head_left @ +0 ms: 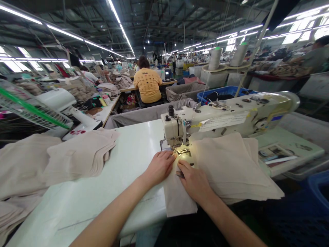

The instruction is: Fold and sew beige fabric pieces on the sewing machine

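Observation:
A light beige fabric piece (179, 200) lies at the sewing machine (174, 128), its lower end hanging over the table's front edge. My left hand (160, 166) rests on the fabric's upper left side, its fingers together close to the lit needle area. Beside it, my right hand (194, 180) has its thumb and fingers closed near a small dark thing at the fabric's right side; what exactly they pinch is too small to tell. The needle tip and the fabric's upper end are largely hidden by my fingers.
Stacked beige pieces (231, 164) lie right of the needle, and more piles (82, 154) lie at the left. A white fan (58, 103) stands at the back left. Beyond the pale table (128, 147) sits a person in a yellow shirt (147, 84). Thread cones (215, 59) stand behind the machine.

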A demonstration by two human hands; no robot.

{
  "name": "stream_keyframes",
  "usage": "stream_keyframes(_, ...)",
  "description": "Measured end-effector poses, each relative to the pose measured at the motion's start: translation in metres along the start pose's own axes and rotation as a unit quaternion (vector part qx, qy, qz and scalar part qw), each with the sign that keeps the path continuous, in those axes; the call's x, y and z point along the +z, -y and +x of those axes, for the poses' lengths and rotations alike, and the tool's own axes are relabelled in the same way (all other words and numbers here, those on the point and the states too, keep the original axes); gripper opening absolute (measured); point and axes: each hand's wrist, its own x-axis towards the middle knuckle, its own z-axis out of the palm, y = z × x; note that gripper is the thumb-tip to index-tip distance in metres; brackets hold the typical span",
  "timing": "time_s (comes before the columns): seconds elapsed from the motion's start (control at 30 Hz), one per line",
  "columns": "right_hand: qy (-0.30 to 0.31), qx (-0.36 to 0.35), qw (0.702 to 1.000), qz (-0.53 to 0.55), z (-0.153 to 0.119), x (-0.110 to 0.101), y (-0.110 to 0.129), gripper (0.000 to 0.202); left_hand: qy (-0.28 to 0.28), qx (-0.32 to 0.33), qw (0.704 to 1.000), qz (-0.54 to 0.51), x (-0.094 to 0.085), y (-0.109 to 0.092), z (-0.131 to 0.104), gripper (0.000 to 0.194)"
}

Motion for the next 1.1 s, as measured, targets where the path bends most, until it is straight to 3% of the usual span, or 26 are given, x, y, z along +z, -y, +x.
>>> stream_keyframes(0.17, 0.005, 0.0, 1.0, -0.006, 0.0, -0.002, 0.0, 0.031, 0.003, 0.012, 1.0, 0.008, -0.004, -0.003, -0.001, 0.038)
stream_keyframes(0.43, 0.046, -0.009, 0.999, -0.021, -0.025, -0.003, -0.004, 0.044, 0.036, 0.03, 0.999, -0.023, -0.006, -0.047, -0.029, 0.026)
stream_keyframes(0.57, 0.049, -0.009, 0.999, -0.021, -0.015, -0.005, -0.005, 0.039, 0.002, 0.036, 0.999, -0.03, -0.001, -0.037, -0.027, 0.029)
stream_keyframes(0.83, 0.024, -0.012, 1.0, 0.0, 0.022, -0.009, -0.01, 0.03, -0.022, 0.032, 0.998, -0.04, -0.005, -0.005, -0.003, 0.024)
stream_keyframes(1.1, -0.009, 0.063, 0.998, 0.005, -0.004, -0.013, -0.007, 0.035, -0.047, 0.009, 0.998, -0.038, 0.004, 0.0, -0.006, 0.031)
